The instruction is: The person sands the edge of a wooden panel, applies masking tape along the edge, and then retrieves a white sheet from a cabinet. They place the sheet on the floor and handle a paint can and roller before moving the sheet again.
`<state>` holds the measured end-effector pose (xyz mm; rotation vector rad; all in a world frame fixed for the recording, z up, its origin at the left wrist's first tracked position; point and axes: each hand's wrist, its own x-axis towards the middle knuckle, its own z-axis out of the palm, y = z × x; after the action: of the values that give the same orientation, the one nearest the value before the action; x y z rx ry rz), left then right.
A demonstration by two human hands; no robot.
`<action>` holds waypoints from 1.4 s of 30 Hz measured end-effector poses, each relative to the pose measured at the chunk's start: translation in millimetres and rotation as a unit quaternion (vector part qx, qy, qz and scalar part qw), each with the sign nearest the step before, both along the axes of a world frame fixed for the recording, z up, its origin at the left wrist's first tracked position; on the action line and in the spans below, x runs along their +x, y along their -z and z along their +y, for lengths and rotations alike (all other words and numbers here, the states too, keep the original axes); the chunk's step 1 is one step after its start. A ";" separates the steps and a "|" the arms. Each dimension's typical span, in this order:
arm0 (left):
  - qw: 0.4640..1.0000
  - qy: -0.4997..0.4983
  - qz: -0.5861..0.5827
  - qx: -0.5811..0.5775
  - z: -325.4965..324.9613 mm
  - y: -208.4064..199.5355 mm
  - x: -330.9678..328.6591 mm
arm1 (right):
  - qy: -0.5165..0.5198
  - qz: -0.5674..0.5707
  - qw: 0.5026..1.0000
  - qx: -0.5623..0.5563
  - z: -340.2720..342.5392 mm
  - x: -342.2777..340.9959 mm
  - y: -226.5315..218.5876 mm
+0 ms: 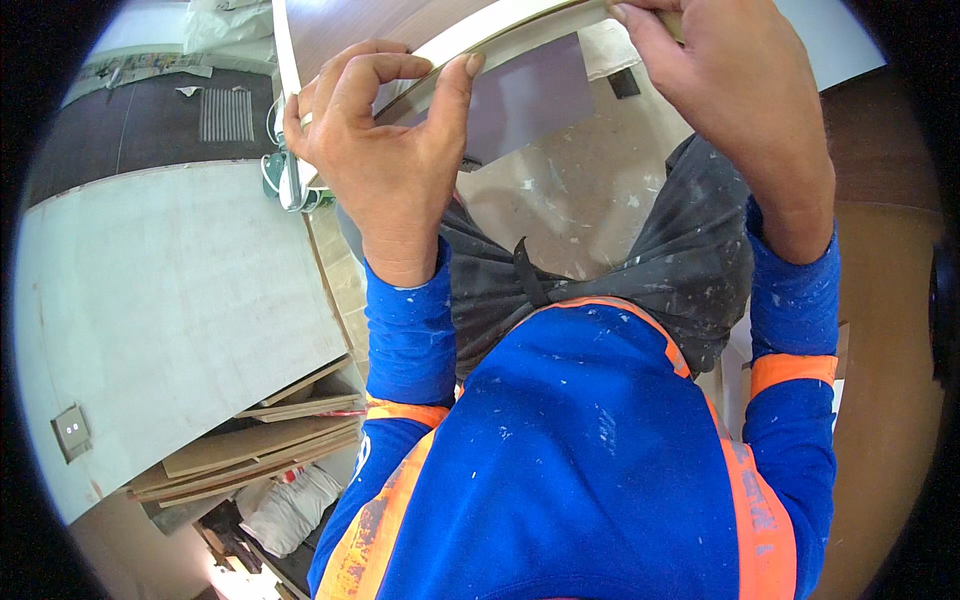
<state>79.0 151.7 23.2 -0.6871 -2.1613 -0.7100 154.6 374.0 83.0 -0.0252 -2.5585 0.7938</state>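
A board with a wood-grain face (pixel 365 22) and a pale edge stands in front of me at the top of the view. Along that edge runs a thin, slightly bowed strip (pixel 522 34). My left hand (pixel 385 135) pinches the strip between thumb and forefinger, its other fingers curled at the board's corner. Farther right, my right hand (pixel 745 85) grips the strip near the upper rim with thumb and forefinger. Something yellowish shows under the curled fingers of that hand, too hidden to name. Both forearms, in blue sleeves with orange bands, reach up and forward.
Below the strip, a grey-purple sheet (pixel 535 100) and a small dark piece (pixel 624 83) lie on the paint-spotted floor (pixel 560 215). At left are a large white panel (pixel 180 270) with a socket (pixel 71 432), and stacked boards (pixel 250 450). A brown panel (pixel 890 400) stands right.
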 end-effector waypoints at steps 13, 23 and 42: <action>0.998 -0.007 0.028 -0.047 13.0 -4.6 1.8 | 0.012 0.025 0.999 0.032 -2.6 2.3 -0.7; 1.000 0.017 0.013 -0.019 24.5 -2.3 -2.2 | 0.032 0.008 0.998 0.050 -2.3 -2.8 6.9; 0.999 0.040 0.018 -0.023 42.7 -2.6 -6.4 | -0.016 -0.037 0.999 0.029 12.5 -4.1 2.3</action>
<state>72.6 194.3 25.7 -0.8084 -2.1326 -0.6865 150.5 386.5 80.7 0.0042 -2.6567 0.7442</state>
